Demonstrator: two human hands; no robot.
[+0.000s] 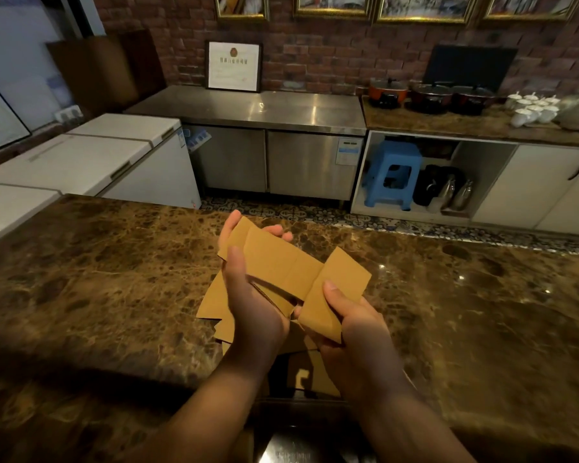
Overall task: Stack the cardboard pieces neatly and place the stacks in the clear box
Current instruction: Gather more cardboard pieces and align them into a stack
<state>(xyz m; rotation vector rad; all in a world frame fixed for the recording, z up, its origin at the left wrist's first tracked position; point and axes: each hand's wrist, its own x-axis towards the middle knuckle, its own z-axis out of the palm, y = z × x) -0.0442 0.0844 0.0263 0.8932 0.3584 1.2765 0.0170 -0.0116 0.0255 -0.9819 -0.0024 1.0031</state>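
Over the brown marble counter (114, 279) both of my hands hold a tan cardboard piece (281, 262) with fold creases, raised above the surface. My left hand (254, 295) grips its left end, thumb on top and fingers curled underneath. My right hand (345, 319) grips the right end, thumb pressed on the near flap. Under my hands several more cardboard pieces (214, 312) lie in a loose, fanned pile on the counter. A further piece (318, 375) lies closer to me, between my forearms. No clear box is in view.
Beyond the counter's far edge are a patterned floor, white chest freezers (91, 155) at the left, a steel cabinet (268, 135) and a side counter with pots (428, 95) and white cups (532, 108). A blue stool (391, 175) stands under it.
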